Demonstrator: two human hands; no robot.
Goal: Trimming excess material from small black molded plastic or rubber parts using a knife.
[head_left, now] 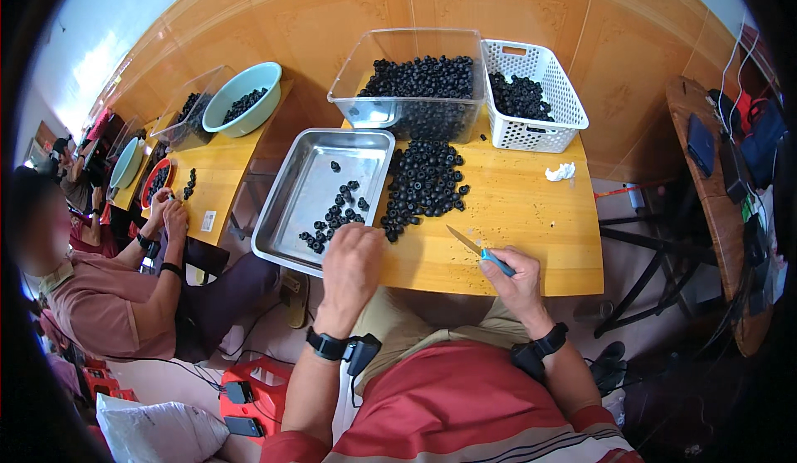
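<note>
My right hand (515, 277) is closed around the blue handle of a knife (466, 241), its blade pointing up and left over the table. My left hand (353, 265) is above the near right edge of a metal tray (286, 182), beside a pile of small black ring-like parts (422, 179). Its fingers curl downward and look closed; what they hold, if anything, is hidden by the back of the hand. Several loose black parts (336, 214) lie in the tray, mostly toward its near right side.
A clear plastic bin (353, 114) and a white perforated basket (558, 127), both with black parts, stand at the back of the wooden table (531, 255). Crumpled white tissue (560, 172) lies right. At left, a co-worker (108, 297) sits at another table holding a teal basin (270, 102).
</note>
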